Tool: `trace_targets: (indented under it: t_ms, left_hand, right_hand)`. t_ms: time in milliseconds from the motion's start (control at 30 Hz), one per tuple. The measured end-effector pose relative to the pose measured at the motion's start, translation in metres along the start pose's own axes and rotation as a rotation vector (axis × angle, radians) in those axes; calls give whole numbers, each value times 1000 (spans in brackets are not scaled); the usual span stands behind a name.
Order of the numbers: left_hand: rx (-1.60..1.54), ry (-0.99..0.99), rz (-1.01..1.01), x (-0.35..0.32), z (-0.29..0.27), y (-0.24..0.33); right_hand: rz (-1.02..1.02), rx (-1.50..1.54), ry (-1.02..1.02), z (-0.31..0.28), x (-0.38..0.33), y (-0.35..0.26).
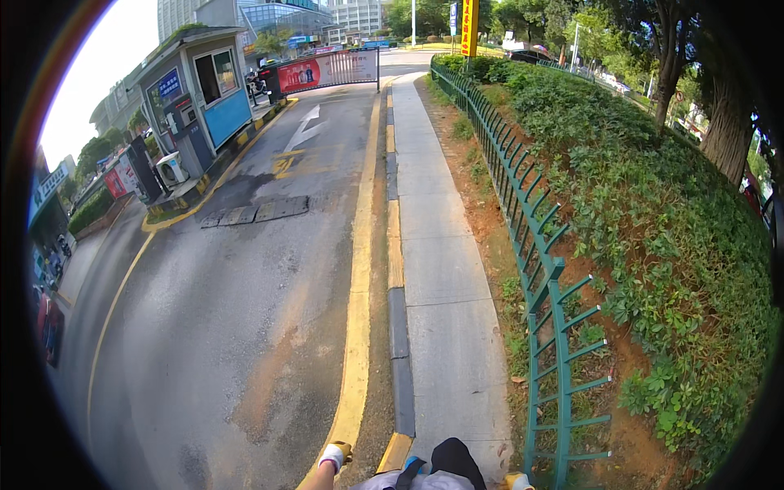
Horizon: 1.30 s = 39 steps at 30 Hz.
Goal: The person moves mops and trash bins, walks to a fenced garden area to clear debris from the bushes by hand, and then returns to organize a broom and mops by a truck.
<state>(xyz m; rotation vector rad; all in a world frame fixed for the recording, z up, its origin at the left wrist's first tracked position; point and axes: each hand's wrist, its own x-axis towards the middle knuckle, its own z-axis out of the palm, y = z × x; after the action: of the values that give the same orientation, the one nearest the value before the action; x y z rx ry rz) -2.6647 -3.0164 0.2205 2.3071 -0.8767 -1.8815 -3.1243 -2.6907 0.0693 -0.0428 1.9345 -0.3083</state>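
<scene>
My left hand, in a white and tan work glove, hangs low at the bottom of the view, over the yellow line beside the curb. Its fingers look curled in, and nothing shows in them. My right hand, in a similar glove, is cut off by the lower edge, near the foot of the green metal fence, with a gap between them. How its fingers lie is hidden. Between my hands, a dark trouser leg and a light top with a dark strap show above the concrete footpath.
A yellow-and-black curb divides footpath from asphalt lane. Dark speed-bump pieces cross the lane. At left stands a guard booth on an island; a barrier gate with a red banner spans ahead. Bushes grow behind the fence.
</scene>
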Motion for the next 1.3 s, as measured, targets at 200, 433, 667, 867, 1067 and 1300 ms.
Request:
trace_targets:
  t_ms: [200, 433, 667, 867, 1067, 1300]
  left_hand:
    - [51, -86, 122, 70, 71, 240]
    - [-37, 41, -89, 117, 72, 419]
    - [24, -72, -316, 210, 107, 592]
    - [-19, -53, -120, 331, 127, 809]
    - [55, 8, 133, 387, 150, 1085]
    - [259, 122, 64, 482, 189, 1283]
  right_hand:
    - [51, 77, -11, -72, 25, -228]
    - [330, 256, -214, -171, 142, -501]
    - [-515, 403, -11, -254, 194, -931]
    - [-281, 106, 25, -281, 243, -1086]
    - [-798, -734, 228, -317, 336, -1135]
    - [-274, -297, -6, -367, 395, -1430]
